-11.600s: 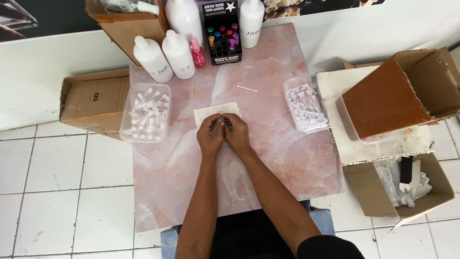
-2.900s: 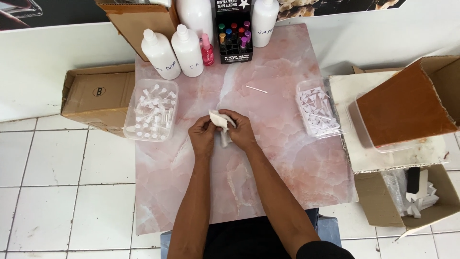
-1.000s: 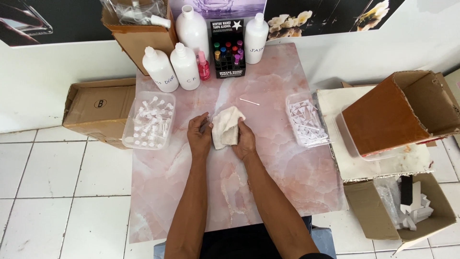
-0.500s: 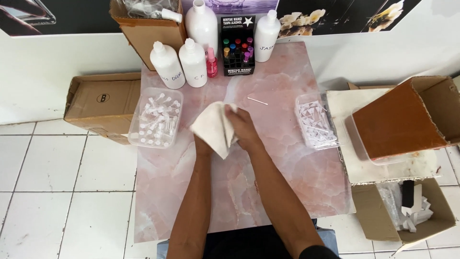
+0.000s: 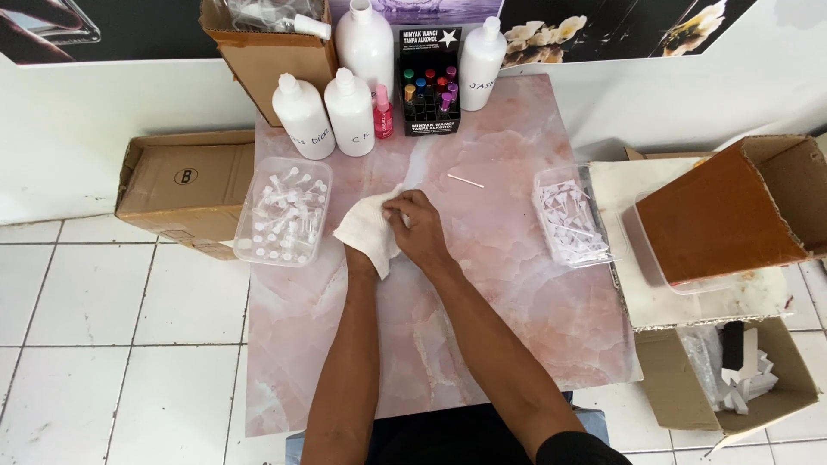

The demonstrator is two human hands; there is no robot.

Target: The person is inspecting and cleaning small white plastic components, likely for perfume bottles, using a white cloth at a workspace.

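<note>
A white cloth [image 5: 369, 229] lies draped over my left hand [image 5: 360, 255], which it hides almost wholly. My right hand [image 5: 419, 229] grips the cloth's right side, fingers curled into it, above the pink marble tabletop [image 5: 482, 293]. Whether something small sits inside the cloth cannot be seen. A thin white stick [image 5: 465, 180] lies on the table just beyond my right hand.
A clear tub of small vials [image 5: 284, 211] stands at the left, another clear tub of white caps [image 5: 573, 215] at the right. White bottles [image 5: 349, 112], a pink bottle [image 5: 382, 112] and a black display box [image 5: 429, 90] line the back. Cardboard boxes [image 5: 185, 185] flank the table.
The cloth, bunched small between both hands earlier, has been spread out over my left hand. Both hands stay at the table's middle, and the cloth now hangs lower over the wrist.
</note>
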